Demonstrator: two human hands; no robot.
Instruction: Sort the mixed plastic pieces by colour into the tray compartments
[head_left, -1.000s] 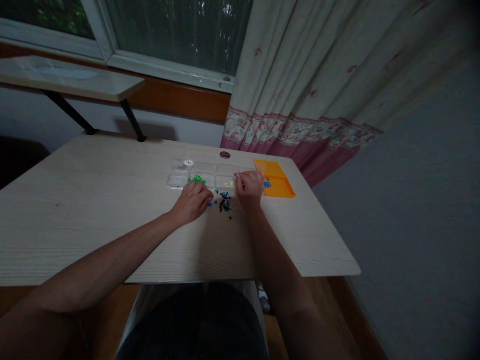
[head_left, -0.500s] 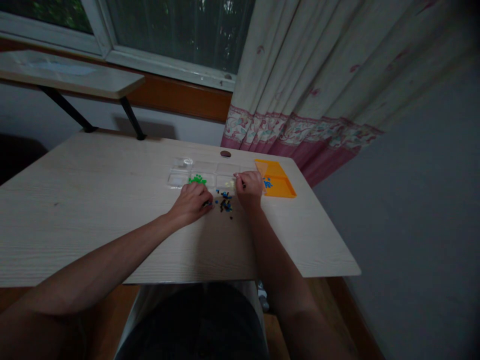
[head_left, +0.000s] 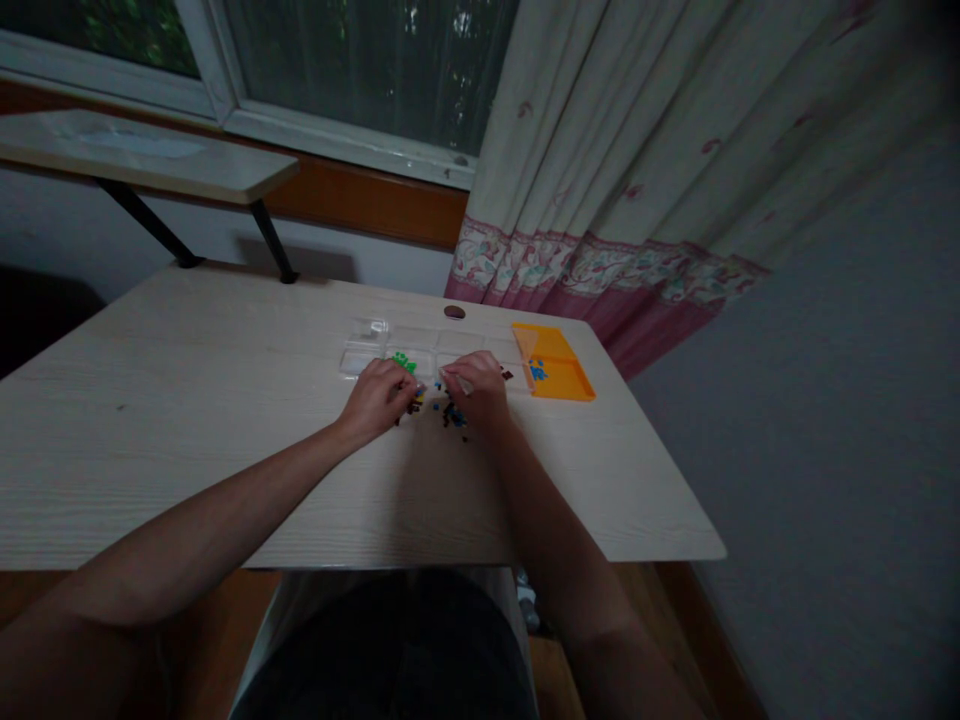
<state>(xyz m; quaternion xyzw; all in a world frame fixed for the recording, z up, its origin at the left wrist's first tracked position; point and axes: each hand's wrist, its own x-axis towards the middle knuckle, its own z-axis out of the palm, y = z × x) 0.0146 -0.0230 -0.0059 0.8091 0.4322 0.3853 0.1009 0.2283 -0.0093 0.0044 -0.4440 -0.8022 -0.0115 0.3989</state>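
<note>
My left hand (head_left: 379, 397) rests on the wooden table (head_left: 225, 420) with its fingers curled and pinched at a scatter of small dark and blue beads (head_left: 450, 413). My right hand (head_left: 474, 388) is curled over the same beads, fingertips drawn together close to the left fingertips. What either pinch holds is too small to see. Just beyond the hands lies a clear compartment box (head_left: 375, 345) with green beads (head_left: 403, 359) in one cell. An orange tray (head_left: 555, 375) with a few blue beads (head_left: 538, 371) lies to the right of it.
A round cable hole (head_left: 454, 312) sits at the table's far edge. A small side table (head_left: 142, 165) stands at the back left under the window. A patterned curtain (head_left: 600, 200) hangs at the back right. The table's right edge (head_left: 660, 450) drops off beside a grey wall.
My right hand moved left and nearer, away from the box's right end onto the loose beads. My left hand stayed by the beads.
</note>
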